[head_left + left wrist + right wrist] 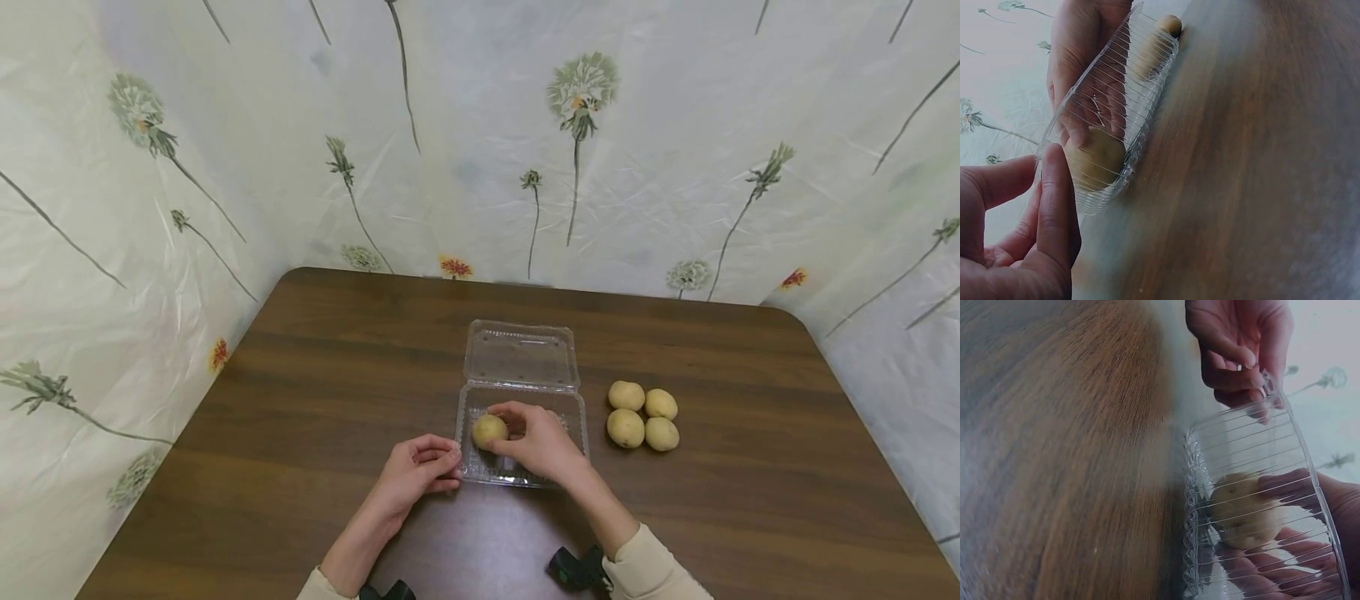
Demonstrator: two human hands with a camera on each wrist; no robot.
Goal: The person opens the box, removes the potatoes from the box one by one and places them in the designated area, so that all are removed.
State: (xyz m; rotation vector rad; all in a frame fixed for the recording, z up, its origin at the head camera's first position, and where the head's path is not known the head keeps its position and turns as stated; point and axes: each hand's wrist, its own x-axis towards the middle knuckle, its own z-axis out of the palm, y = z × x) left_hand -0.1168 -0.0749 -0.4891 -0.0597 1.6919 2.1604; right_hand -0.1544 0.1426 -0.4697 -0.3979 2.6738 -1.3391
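Observation:
A clear plastic clamshell box (517, 481) lies on the table with its hinged lid (521, 357) folded back, away from me. My right hand (542, 443) reaches into its base and holds a round yellowish potato (490, 432) between thumb and fingers, at the left side. In the left wrist view this potato (1095, 159) shows through the ribbed wall, low in the box. My left hand (417, 473) pinches the box's left rim between thumb and index finger, as the left wrist view shows up close.
Several more potatoes (626, 428) sit grouped on the brown wooden table (337, 358) to the right of the box. Dandelion-printed sheeting (465, 108) hangs behind and beside the table. Dark wrist devices (576, 569) show near both sleeves.

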